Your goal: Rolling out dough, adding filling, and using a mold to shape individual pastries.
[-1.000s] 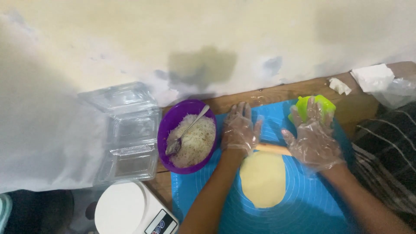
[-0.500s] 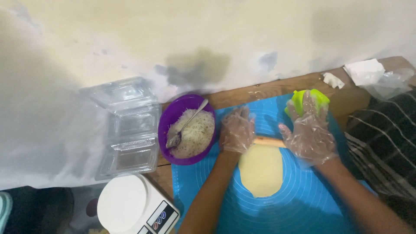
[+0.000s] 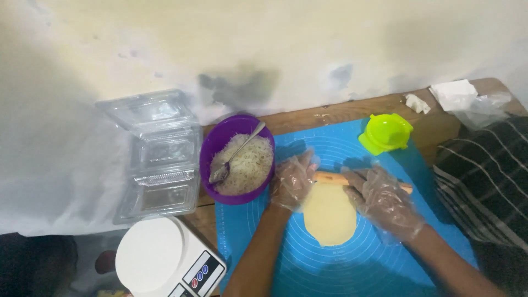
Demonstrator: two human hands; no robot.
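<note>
blue mat (image 3: pixel 308 264) | purple bowl (image 3: pixel 212 144): shredded filling, spoon | both gloved hands' fingers flat on rolling pin (image 3: pixel 330 177)

A slim wooden rolling pin (image 3: pixel 331 177) lies crosswise on the blue silicone mat (image 3: pixel 308 264), tilted slightly down toward the right, its middle and right end showing between and past the gloved palms. It rests on the far edge of a pale yellow dough sheet (image 3: pixel 329 215), which is rolled flat into a smooth oval, longer toward the near side of the mat.
</note>
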